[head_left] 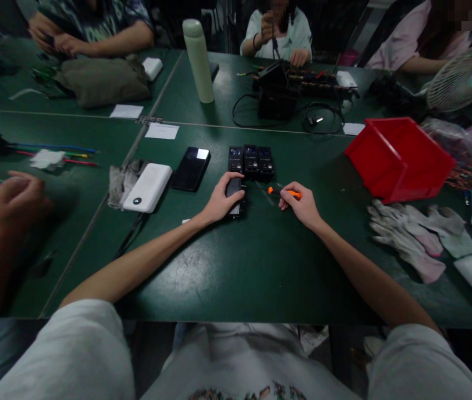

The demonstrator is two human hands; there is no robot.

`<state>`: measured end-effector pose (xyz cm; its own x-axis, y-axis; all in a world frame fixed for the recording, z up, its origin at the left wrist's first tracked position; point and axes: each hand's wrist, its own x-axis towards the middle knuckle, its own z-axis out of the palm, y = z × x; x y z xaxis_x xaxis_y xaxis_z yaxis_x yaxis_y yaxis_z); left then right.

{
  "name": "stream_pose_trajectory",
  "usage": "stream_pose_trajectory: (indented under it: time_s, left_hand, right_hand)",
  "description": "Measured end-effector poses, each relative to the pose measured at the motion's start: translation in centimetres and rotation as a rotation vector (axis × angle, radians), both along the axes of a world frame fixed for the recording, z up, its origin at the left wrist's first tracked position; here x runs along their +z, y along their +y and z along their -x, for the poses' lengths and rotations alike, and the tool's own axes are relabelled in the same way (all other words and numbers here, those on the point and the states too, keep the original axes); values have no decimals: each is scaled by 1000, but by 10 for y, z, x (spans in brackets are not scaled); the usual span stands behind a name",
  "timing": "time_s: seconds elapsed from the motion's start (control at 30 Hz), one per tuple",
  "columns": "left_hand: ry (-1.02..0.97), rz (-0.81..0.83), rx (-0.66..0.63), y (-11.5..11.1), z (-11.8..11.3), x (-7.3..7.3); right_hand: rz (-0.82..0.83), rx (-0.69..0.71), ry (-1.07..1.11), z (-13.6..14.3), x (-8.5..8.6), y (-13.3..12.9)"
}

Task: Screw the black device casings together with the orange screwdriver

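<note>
My left hand [221, 201] rests on a small black device [234, 195] lying flat on the green table [261, 261], fingers wrapped over its top. My right hand [301, 204] grips a small orange-handled screwdriver [284, 192], its tip pointing left toward that device. Just beyond, three similar black devices [251, 160] lie side by side in a row.
A black phone [191, 168] and a white power bank [148, 187] lie left of the devices. A red bin [398, 158] and grey gloves [411, 239] sit at right. A tall pale bottle [199, 61] stands behind. Other people's hands work at the left [10, 205] and far side.
</note>
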<state>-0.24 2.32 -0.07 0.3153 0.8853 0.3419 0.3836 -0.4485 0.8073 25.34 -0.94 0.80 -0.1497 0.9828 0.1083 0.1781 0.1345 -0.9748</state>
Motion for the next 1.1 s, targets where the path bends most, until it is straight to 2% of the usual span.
stream_pose_trajectory:
  time_s: [0.3,0.57,0.93,1.1]
  left_hand:
    - [-10,30,1,-1,0,3]
    - [-17,41,7,-1,0,2]
    - [-14,55,-15,-2,0,3]
    - [-10,37,-21,-2,0,3]
  right_hand:
    - [-16,28,-8,-1,6,-1]
    - [-99,6,-25,-3,-3,2]
    - [-45,-11,-48,-2,-3,0]
    - [-111,-33,-130,-4,0,-1]
